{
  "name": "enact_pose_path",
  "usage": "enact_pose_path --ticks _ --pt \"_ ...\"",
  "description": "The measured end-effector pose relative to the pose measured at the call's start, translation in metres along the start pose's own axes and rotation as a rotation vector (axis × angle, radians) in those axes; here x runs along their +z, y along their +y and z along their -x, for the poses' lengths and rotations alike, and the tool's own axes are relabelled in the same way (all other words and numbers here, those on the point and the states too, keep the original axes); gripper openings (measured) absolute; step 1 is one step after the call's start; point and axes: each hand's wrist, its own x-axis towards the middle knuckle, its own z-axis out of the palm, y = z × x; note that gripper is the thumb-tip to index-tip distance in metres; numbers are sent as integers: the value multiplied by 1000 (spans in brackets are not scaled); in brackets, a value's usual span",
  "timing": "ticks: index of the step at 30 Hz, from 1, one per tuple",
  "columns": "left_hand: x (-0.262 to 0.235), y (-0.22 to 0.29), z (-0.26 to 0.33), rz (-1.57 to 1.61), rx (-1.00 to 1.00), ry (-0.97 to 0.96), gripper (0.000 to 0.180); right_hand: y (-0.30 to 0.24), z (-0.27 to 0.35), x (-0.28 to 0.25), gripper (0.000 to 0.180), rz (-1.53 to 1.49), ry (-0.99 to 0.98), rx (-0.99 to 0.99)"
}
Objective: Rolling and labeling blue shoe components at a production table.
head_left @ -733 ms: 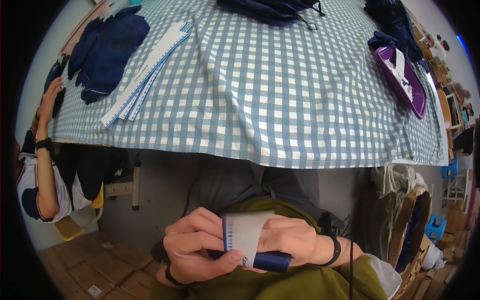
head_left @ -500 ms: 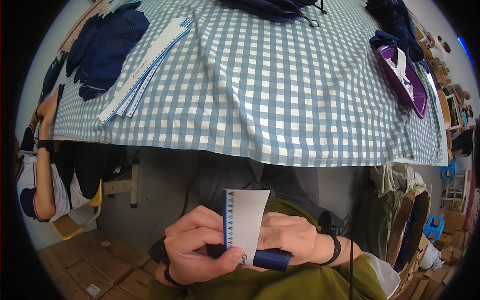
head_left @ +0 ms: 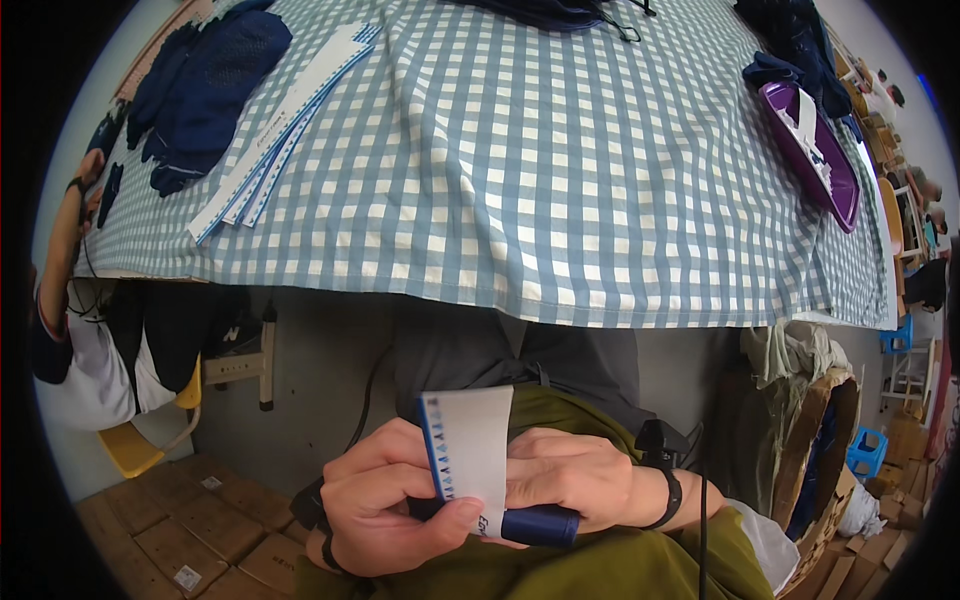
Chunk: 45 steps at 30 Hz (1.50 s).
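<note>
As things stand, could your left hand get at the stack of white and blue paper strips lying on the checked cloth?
Probably not at once: the left hand is pinching a white card wrapped on a dark blue roll down in the lap. The paper strips lie uncovered far up the checked cloth, so a long reach.

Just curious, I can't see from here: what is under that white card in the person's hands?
A rolled dark blue cloth pokes out beneath the white card. The left hand and right hand cover the rest, so its full shape is hidden.
</note>
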Motion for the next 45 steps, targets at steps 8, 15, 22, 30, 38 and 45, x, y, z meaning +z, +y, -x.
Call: enact_pose_path --ticks 8,15,22,30,38,45 --pt "-2 -11 -1 129 -187 -65 33 4 1 -6 23 68 -79 -20" --pt "-11 -11 -16 372 -855 -402 59 6 -1 -9 23 212 -173 -122" --pt "-2 -27 4 341 -556 -76 41 -3 -16 3 38 131 -46 245" --pt "-1 -37 7 -3 -309 -13 40 -7 -15 -7 54 -163 -112 800" --pt "0 -22 1 -212 54 85 20 -4 -9 -5 48 -75 -76 673" --pt "6 -33 9 -40 27 150 11 -7 -8 -5 49 -55 -100 676"
